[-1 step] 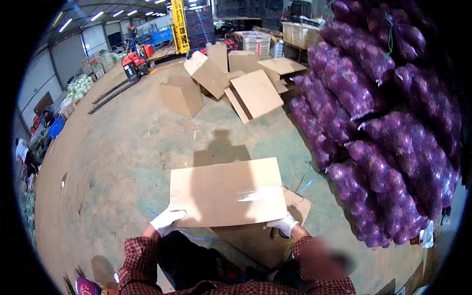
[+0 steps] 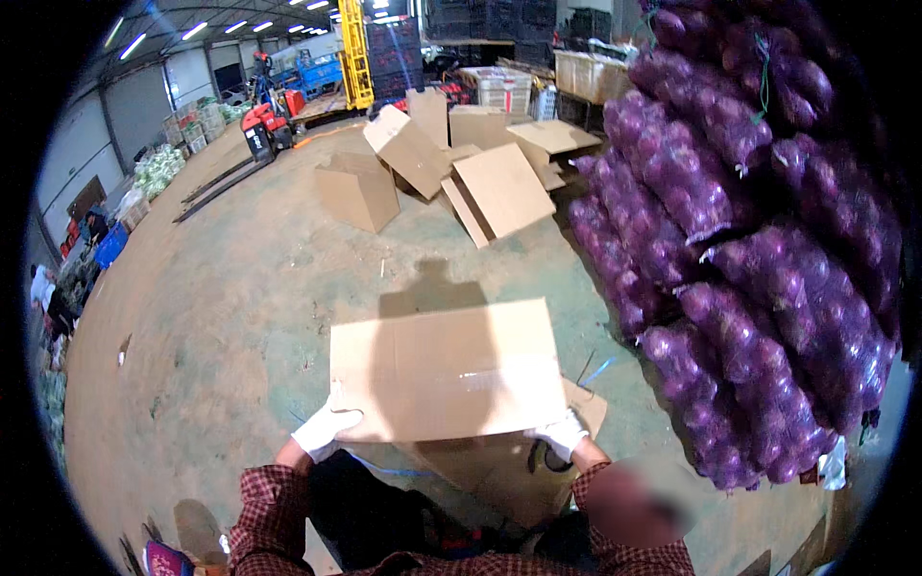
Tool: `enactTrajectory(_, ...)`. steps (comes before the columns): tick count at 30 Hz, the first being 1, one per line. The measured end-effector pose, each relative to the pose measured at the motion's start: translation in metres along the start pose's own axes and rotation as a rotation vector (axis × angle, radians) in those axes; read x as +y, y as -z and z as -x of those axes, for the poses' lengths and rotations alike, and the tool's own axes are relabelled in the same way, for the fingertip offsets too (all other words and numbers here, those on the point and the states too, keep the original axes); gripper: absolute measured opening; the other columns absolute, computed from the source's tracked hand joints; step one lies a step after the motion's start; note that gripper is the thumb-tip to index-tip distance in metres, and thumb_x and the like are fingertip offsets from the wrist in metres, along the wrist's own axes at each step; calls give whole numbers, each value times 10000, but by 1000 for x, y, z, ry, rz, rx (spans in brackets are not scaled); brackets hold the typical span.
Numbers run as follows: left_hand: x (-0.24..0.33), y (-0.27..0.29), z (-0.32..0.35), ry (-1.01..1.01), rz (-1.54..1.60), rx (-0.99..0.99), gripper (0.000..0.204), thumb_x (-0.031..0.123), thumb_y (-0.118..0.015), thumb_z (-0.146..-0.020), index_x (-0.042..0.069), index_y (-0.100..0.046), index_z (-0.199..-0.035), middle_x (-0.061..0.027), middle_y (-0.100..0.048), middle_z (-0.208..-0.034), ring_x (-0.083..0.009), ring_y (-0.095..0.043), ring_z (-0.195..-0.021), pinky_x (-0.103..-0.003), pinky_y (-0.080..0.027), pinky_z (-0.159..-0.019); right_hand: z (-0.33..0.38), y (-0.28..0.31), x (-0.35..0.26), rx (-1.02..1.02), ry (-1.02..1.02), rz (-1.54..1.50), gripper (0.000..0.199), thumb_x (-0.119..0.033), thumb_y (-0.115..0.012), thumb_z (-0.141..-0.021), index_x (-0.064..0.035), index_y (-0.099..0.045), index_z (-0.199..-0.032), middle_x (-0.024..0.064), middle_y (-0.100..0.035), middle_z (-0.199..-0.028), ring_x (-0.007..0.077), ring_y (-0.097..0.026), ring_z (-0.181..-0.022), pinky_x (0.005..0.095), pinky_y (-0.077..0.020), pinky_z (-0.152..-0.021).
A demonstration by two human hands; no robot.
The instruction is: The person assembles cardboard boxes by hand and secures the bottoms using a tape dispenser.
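Observation:
A brown cardboard box is held in front of me by its near lower corners. A strip of shiny tape shows on its top, and my shadow falls across it. My left hand, in a white glove, grips the left corner with the thumb on top. At the right corner my right hand, gloved too, is closed on the box edge. A dark looped object hangs by the right hand; its kind is unclear. Below the box lies more flat cardboard, partly hidden.
Loose cardboard boxes lie ahead on the floor. Net sacks of red onions are piled high at right. A red pallet jack stands far left. People are at the left edge. Blue strapping lies near the box.
The box's right side has risen slightly and its top tilts a little more. My right hand has shifted slightly right; my left hand keeps its hold.

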State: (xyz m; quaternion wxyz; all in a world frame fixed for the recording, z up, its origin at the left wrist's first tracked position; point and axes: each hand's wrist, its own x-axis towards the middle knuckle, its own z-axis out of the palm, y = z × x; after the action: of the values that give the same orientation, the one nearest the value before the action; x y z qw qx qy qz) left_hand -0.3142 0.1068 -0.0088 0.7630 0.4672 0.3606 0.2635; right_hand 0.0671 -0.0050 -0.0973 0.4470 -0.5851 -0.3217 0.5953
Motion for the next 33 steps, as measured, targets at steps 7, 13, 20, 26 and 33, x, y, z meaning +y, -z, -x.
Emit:
enactTrajectory(7, 200, -69, -169, -1199, 9, 335, 678, -13, -507, -803, 162, -180, -1371, -83, -481, -1000, -214, -490, -942, -365, -388, -921, -54, 5, -311, 175, 1021, -575, 611, -14, -586, -766, 15, -291, -1300, 192, -486, -1162, 234, -523, -988, 296, -431, -838)
enactTrajectory(13, 2, -99, -217, -485, -23, 422, 722, 126, -590, -758, 28, -201, -1358, -141, -312, -1362, -241, -318, -1239, -320, -280, -994, -53, 15, -150, 249, 399, 431, 271, -136, -590, -765, -12, -602, -1006, 87, -627, -896, 187, -578, -819, 273, -457, -734)
enactTrajectory(20, -326, -22, -151, 666, -10, 866, 419, 282, -475, -798, 66, -475, -1158, -91, -547, -1077, -243, -519, -964, -337, -420, -805, -24, 27, 113, 437, -689, 1035, 463, -289, -636, -683, -28, -572, -1060, 192, -575, -1061, 325, -549, -993, 379, -444, -837)
enactTrajectory(26, -293, -61, -134, 851, -287, 454, 399, 313, -521, -773, 22, -557, -1043, -135, -552, -1109, -272, -521, -971, -356, -410, -806, -17, 9, 143, 278, -665, 1211, 677, -439, -596, -700, -20, -432, -1206, 187, -512, -1173, 310, -515, -1061, 373, -418, -885)
enactTrajectory(33, -310, -69, -140, 765, 274, 1068, 389, 216, -583, -743, 6, -526, -1065, -134, -558, -1078, -264, -534, -924, -364, -418, -784, -18, 10, 137, 106, -661, 1204, 693, -439, -602, -709, -23, -406, -1226, 189, -508, -1176, 323, -514, -1057, 377, -411, -890)
